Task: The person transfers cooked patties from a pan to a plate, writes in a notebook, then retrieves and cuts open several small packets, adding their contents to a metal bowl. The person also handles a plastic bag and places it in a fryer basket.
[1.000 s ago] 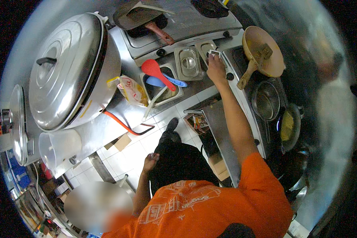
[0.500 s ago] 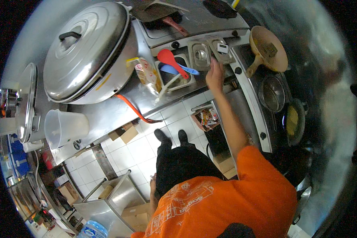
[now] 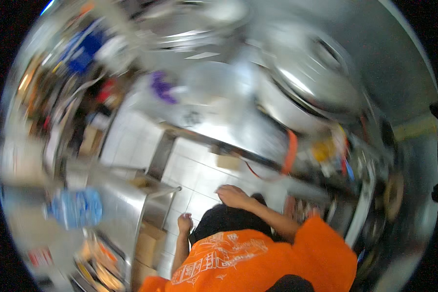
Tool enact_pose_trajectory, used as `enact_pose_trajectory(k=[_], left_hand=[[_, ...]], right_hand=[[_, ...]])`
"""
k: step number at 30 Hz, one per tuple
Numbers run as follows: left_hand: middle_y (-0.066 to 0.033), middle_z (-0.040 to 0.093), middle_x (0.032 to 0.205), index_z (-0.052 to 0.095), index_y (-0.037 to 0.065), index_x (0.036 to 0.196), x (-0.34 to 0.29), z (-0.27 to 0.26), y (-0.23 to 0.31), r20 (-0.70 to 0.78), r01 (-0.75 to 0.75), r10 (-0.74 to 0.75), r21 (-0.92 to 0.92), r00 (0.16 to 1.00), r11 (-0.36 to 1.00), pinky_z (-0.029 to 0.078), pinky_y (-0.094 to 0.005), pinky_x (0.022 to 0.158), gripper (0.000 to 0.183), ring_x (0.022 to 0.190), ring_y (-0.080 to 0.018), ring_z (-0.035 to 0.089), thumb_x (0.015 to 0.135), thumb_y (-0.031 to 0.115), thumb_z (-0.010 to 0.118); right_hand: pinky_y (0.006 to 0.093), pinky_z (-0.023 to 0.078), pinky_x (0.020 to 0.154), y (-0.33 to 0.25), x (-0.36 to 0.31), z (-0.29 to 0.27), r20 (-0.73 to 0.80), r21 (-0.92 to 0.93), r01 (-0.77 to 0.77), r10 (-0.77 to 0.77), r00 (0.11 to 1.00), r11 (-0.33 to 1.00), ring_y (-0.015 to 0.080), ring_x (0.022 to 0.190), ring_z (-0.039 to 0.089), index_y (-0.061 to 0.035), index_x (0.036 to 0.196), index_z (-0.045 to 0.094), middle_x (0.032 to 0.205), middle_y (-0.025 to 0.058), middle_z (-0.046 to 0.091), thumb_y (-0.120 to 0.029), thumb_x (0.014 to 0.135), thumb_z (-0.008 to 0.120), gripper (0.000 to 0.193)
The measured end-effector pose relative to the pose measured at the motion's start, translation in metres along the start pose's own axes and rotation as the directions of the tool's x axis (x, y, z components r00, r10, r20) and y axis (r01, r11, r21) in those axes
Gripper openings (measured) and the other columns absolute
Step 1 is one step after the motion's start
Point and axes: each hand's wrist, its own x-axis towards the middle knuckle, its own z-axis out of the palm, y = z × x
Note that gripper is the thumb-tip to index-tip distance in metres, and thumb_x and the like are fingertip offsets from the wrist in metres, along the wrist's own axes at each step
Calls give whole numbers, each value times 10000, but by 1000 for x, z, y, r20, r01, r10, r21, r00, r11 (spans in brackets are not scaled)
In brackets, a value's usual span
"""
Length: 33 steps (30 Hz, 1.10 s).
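Note:
My right hand [image 3: 232,196] is in front of my waist, above the white tiled floor. Its fingers look loosely stretched, and nothing shows in them. Lower and to the left, my left hand [image 3: 184,222] hangs beside my dark trousers; motion blur hides how its fingers lie. Neither hand touches the steel counter [image 3: 228,134] ahead. On that counter stand a translucent plastic tub [image 3: 207,82] and a big lidded steel pot [image 3: 297,104]. An orange hose [image 3: 291,152] hangs over the counter's edge.
A steel cart [image 3: 124,197] is close on my left, with a large blue water bottle [image 3: 76,208] and a tray of food [image 3: 102,270]. Cardboard boxes [image 3: 150,242] sit below it. Shelves with mixed goods line the far left. A pan [image 3: 393,197] is at the far right.
The view has swung left, away from the stove and toward the cart. My right hand has come back from the small steel containers to my waist. The picture is now blurred.

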Motion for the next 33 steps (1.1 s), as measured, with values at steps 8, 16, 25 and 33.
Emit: enact_pose_trajectory(k=[8, 16, 25, 33], left_hand=[[-218, 719, 783, 745, -1, 801, 142, -174, 141, -238, -289, 212, -364, 948, 886, 528, -449, 738, 581, 766, -387, 699, 1031, 501, 564], [-85, 664, 713, 733, 36, 824, 321, -299, 179, -151, -185, 122, -535, 981, 824, 488, -377, 631, 391, 661, -192, 601, 860, 416, 819], [-10, 608, 788, 724, 50, 1048, 539, -526, 66, -182, -131, -121, -932, 976, 338, 421, -311, 497, 296, 580, -132, 514, 1026, 336, 651], [58, 473, 656, 688, 74, 1027, 844, -843, 2, -272, -292, -306, -956, 912, -21, 290, -263, 425, 457, 472, -66, 389, 1021, 528, 633]], right_hand=[[471, 532, 928, -71, 175, -13, 53, -58, 98, -95, 994, 993, 424, 1020, 672, 7, 1138, 702, 1073, 214, 716, -126, 963, 616, 236], [470, 538, 960, -111, 418, -15, 265, -35, 244, -227, 937, 969, 412, 1091, 675, -12, 1203, 686, 1163, 222, 706, -143, 955, 642, 284], [445, 546, 892, -213, 716, -11, 151, 31, 297, -298, 943, 954, 399, 1008, 679, 17, 1200, 671, 1093, 217, 704, -98, 952, 644, 275], [444, 551, 934, -228, 935, 65, 28, -70, 128, -126, 992, 989, 404, 1066, 693, 16, 1168, 705, 1139, 225, 721, -152, 952, 658, 278]])
